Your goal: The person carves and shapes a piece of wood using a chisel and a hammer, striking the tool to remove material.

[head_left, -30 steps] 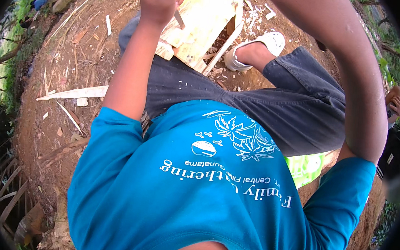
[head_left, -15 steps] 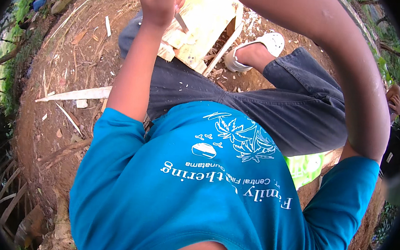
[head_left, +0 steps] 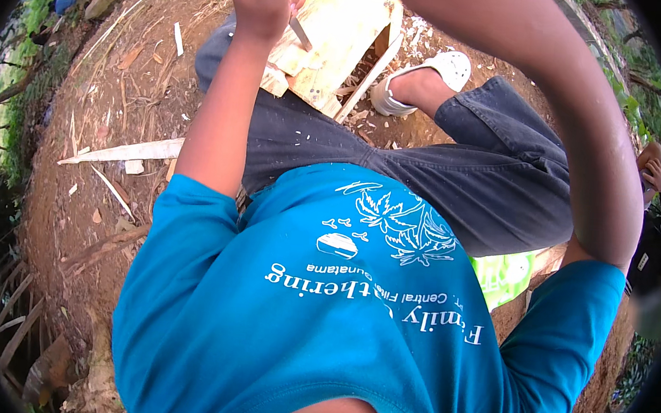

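At the top of the head view my left hand (head_left: 265,3) is closed in a fist around a chisel (head_left: 301,36) with a blue handle. The narrow metal blade slants down out of the fist, its tip against a pale block of wood (head_left: 344,37). That block lies in front of my lap, with a smaller cut piece (head_left: 274,82) at its near left corner. My right forearm (head_left: 508,19) reaches across the top right and leaves the picture, so my right hand is out of sight.
A white clog (head_left: 454,69) is on my foot, right of the block. Wood chips and a long pointed pale strip (head_left: 121,151) lie on the brown soil to the left. A bright green printed item (head_left: 502,278) shows beside my thigh. Another person's hand (head_left: 657,174) appears at far right.
Almost nothing differs. My left fist and the chisel stay at the same spot on the wood, and the view has shifted very slightly.
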Demonstrator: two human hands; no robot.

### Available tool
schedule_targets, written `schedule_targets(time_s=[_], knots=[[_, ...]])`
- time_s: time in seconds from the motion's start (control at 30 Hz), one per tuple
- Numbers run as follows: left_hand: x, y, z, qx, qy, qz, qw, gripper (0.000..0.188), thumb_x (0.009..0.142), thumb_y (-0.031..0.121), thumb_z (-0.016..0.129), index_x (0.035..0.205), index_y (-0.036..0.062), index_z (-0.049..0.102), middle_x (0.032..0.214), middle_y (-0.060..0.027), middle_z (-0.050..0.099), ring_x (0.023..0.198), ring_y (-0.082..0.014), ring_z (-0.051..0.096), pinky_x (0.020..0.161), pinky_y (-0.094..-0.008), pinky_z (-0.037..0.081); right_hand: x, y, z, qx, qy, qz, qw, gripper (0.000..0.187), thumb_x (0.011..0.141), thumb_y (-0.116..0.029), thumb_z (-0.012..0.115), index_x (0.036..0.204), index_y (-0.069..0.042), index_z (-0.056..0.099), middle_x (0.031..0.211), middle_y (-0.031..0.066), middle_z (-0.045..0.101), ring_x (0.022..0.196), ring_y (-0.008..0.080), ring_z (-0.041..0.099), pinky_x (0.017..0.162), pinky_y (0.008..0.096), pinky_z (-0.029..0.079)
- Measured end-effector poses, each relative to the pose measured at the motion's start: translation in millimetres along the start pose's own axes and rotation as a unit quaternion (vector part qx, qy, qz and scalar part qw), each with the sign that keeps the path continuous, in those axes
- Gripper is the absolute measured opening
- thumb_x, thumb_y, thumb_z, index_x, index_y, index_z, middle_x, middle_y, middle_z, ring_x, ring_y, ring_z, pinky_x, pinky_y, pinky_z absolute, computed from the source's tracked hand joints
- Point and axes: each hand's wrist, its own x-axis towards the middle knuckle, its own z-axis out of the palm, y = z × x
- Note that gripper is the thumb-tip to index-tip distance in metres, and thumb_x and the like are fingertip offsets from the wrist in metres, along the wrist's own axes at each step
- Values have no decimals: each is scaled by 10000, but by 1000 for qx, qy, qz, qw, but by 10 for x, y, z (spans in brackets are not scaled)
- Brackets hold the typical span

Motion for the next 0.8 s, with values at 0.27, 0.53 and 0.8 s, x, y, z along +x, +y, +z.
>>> schedule_targets(time_s=[0.27, 0.53, 0.8], knots=[[33, -111, -80, -23, -34, 12, 999, 221, 964, 61, 523, 799, 128, 391, 555, 6, 400, 381, -76, 355, 342, -248, 332, 80, 227, 67, -8, 59, -123, 991, 249, 1030, -191, 522, 1111, 20, 627, 833, 197, 644, 723, 320, 632, 681, 436, 500], [-46, -22, 13, -18, -11, 3, 1000, 254, 968, 78, 544, 775, 130, 388, 553, 16, 404, 390, -70, 364, 356, -235, 324, -26, 16, -55, 50, 11, -50, 997, 267, 1042, -181, 540, 1200, 18, 623, 758, 129, 590, 640, 211, 547, 615, 369, 448], [146, 84, 125, -112, -24, 46, 992, 205, 944, 28, 478, 794, 134, 388, 541, 16, 396, 393, -76, 360, 362, -236, 299, -58, 105, -14, 46, 21, -40, 998, 275, 1045, -194, 544, 1200, 15, 635, 721, 112, 569, 621, 189, 526, 598, 354, 433]])
